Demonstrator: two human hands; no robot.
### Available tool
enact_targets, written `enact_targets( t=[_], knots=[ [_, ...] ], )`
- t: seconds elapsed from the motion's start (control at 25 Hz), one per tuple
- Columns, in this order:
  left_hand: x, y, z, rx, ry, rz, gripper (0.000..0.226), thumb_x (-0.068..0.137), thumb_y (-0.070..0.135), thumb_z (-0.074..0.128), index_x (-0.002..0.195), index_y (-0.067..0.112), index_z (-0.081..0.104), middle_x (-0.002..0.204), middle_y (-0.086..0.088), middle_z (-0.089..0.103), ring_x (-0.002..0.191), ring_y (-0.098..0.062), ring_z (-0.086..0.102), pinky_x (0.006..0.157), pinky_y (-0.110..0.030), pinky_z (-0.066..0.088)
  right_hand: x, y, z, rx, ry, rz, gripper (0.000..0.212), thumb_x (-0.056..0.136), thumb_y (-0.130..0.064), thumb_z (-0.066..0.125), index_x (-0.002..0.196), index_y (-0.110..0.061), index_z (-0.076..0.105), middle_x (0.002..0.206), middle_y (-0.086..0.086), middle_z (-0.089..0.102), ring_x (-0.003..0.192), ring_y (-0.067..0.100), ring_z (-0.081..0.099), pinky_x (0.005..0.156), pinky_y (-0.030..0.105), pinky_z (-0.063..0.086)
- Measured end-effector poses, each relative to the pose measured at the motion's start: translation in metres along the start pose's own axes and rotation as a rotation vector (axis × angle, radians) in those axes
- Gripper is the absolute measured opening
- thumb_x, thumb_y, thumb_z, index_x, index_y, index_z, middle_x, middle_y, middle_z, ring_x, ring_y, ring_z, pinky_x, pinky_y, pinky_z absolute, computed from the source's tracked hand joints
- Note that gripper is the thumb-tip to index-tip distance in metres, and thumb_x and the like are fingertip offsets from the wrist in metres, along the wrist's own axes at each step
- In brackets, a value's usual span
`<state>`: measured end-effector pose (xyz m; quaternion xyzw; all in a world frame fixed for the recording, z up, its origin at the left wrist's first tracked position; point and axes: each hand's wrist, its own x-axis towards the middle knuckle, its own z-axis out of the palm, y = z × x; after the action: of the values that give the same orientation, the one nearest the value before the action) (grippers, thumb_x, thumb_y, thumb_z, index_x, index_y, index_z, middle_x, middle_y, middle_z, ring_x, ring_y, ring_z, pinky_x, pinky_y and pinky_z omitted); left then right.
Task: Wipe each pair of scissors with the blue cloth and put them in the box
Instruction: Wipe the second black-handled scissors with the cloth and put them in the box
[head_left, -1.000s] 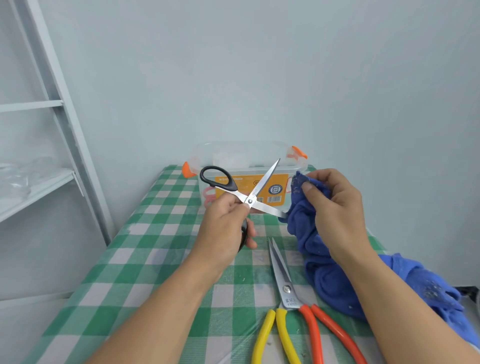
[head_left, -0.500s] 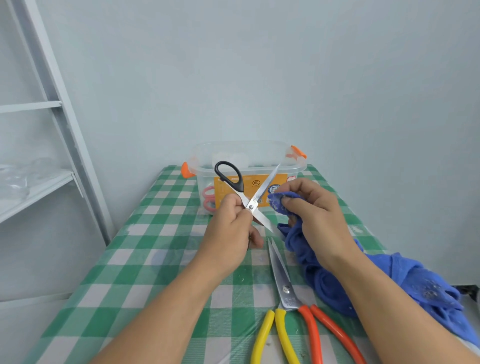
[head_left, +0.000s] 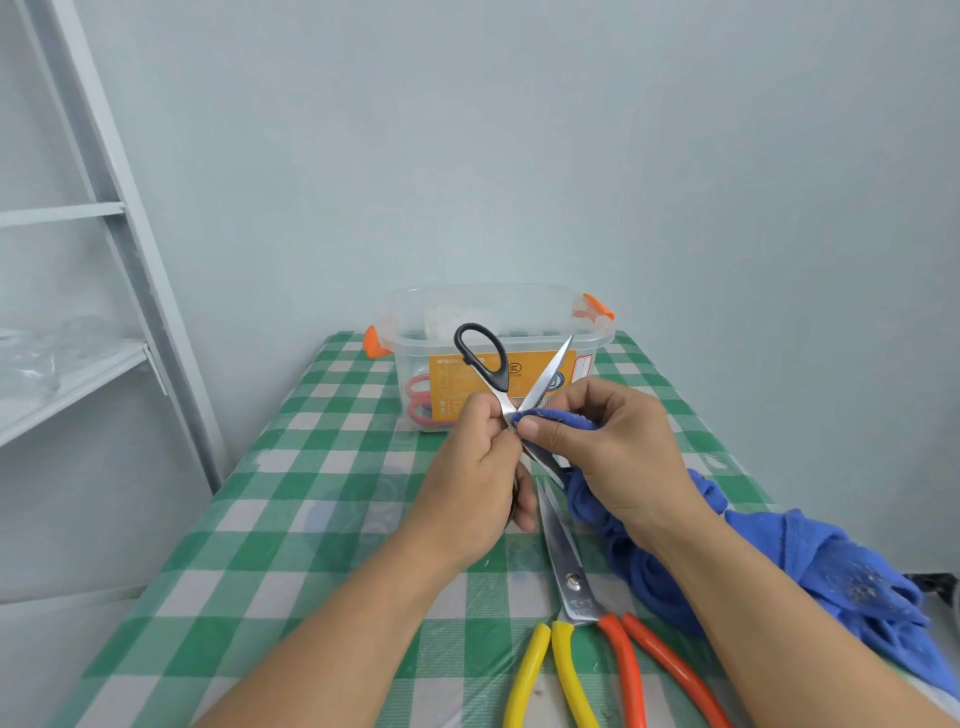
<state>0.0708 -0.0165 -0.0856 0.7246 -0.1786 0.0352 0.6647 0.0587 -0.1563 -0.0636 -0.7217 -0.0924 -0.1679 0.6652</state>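
Across the foreground, a table under a green-and-white checked cover, glossy beneath a wrinkled clear plastic film. At left, just beside the table's far corner, a white metal rack with a slanted post and two shelves. On the lower shelf, some crumpled clear plastic. Behind everything, a plain pale wall. At the far right edge, something small and dark, too cut off to identify.

A desk covered in green-and-white check is carrying a clear box at its far end, yellow-and-orange-handled shears lying near the front, and a blue cloth sprawling along its right side.
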Motion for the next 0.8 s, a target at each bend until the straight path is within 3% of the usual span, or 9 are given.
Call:
enact_targets(
  t=[0.2,0.36,0.6,0.8],
  knots=[
    [-0.001,-0.001,0.004,0.003,0.012,0.004,0.012,0.104,0.002,0.034,0.097,0.007,0.042,0.066,-0.019,0.049,0.049,-0.027,0.049,0.045,-0.033,0.044,0.001,0.004,0.003,0.048,0.017,0.067,0.024,0.078,-0.006,0.083,0.08,0.008,0.063,0.065,0.003,0.063,0.057,0.007,0.057,0.055,0.015,0.047],
    [-0.001,0.0,0.011,0.011,0.06,0.001,0.006,0.102,-0.001,0.033,0.099,-0.004,0.037,0.062,-0.016,0.038,0.038,-0.018,0.037,0.037,-0.025,0.03,0.004,0.008,0.007,0.205,0.101,0.135,0.026,0.077,-0.002,0.082,0.082,0.012,0.061,0.071,0.016,0.064,0.065,0.018,0.066,0.062,0.022,0.054],
    [-0.001,0.004,0.014,-0.004,0.064,0.026,0.006,0.101,-0.002,0.035,0.097,-0.005,0.036,0.068,-0.018,0.037,0.037,-0.016,0.037,0.037,-0.028,0.028,0.006,0.006,0.005,0.141,0.222,0.087,0.028,0.078,-0.009,0.084,0.083,0.01,0.064,0.058,0.0,0.063,0.05,0.004,0.055,0.052,0.015,0.044],
    [-0.003,0.005,0.012,0.015,0.037,0.05,0.009,0.103,0.0,0.036,0.094,-0.002,0.036,0.067,-0.02,0.038,0.036,-0.014,0.038,0.038,-0.027,0.029,0.007,0.004,0.003,0.103,0.285,0.042,0.028,0.078,-0.015,0.086,0.077,0.003,0.064,0.063,0.002,0.064,0.057,0.008,0.057,0.057,0.019,0.046]
  ],
)
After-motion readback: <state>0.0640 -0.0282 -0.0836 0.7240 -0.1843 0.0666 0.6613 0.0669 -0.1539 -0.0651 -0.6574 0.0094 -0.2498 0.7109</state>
